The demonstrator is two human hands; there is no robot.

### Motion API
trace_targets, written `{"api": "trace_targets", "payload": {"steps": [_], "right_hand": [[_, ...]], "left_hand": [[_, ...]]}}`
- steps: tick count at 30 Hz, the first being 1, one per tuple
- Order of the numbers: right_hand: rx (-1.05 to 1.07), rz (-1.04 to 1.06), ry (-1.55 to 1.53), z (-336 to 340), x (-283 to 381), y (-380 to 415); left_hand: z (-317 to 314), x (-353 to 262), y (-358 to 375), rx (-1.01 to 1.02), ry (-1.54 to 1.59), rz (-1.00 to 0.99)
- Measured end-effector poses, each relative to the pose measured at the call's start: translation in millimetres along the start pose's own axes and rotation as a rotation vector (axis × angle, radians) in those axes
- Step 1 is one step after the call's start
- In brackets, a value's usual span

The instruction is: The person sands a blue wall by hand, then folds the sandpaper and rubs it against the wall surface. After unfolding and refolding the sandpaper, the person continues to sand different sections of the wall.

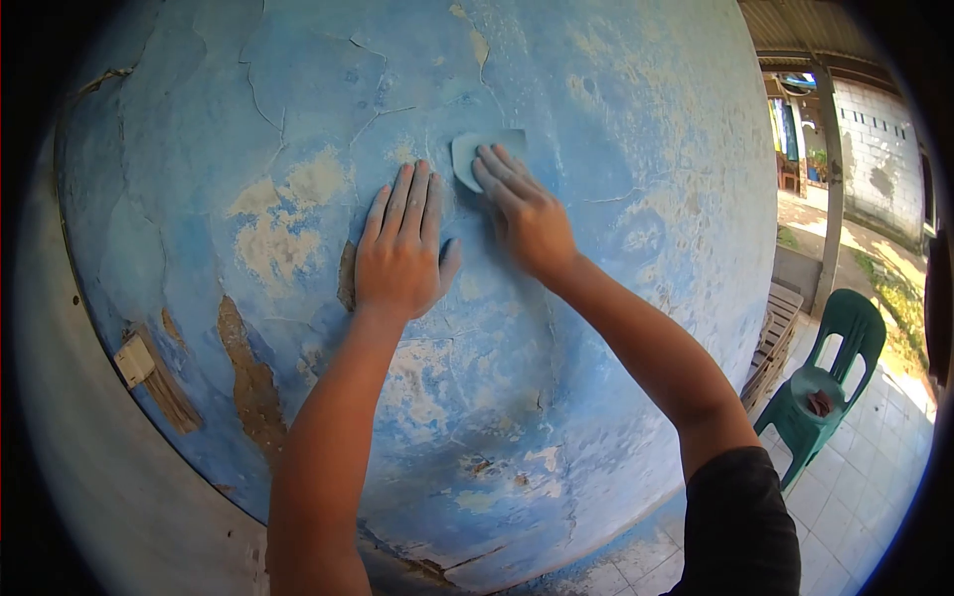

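Note:
A worn blue wall with cracked, flaking paint fills most of the view. Flat against it, fingers stretched upward and dusted pale, lies my left hand; it holds nothing. My right hand, to its right and slightly higher, presses a small grey-blue sheet of sandpaper to the wall under its fingers. The sheet's left edge and upper right corner show; its middle is hidden by the fingers. Pale patches and fine cracks surround both hands.
A green plastic chair stands on the tiled floor at the right, with small brown pieces on its seat. Slatted wooden furniture is beside the wall's edge. A light switch sits low on the left.

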State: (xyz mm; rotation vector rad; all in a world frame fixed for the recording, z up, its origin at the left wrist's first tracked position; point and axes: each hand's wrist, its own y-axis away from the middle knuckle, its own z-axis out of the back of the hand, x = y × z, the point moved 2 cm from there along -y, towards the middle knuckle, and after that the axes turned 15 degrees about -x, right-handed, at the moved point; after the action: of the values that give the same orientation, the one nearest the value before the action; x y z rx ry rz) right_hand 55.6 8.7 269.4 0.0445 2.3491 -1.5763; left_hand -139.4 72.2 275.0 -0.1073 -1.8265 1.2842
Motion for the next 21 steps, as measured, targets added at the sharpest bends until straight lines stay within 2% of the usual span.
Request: {"api": "trace_targets", "payload": {"steps": [3,5,9,11,14,18,20,21], "right_hand": [[0.068,0.086,0.000,4,-18,-2],[-0.017,0.028,0.050,3,-26,-7],[-0.026,0.002,0.072,3,-19,-5],[-0.044,-0.056,0.086,1,-16,-5],[-0.053,-0.142,0.032,-2,15,5],[0.075,0.117,0.019,10,-10,1],[0.025,0.069,0.089,8,-26,-8],[-0.022,-0.070,0.106,8,-31,-13]], "left_hand": [[-5,-4,-1,-0.028,-0.020,0.051],[-6,-6,0,-0.042,-0.031,0.047],[2,-1,5,0.002,0.009,0.023],[13,11,7,0.117,0.023,-0.055],[26,29,13,0.146,-0.004,-0.078],[34,49,5,0.182,0.011,-0.131],[35,52,5,0.206,0.048,-0.128],[35,53,3,0.202,0.051,-0.127]]}}
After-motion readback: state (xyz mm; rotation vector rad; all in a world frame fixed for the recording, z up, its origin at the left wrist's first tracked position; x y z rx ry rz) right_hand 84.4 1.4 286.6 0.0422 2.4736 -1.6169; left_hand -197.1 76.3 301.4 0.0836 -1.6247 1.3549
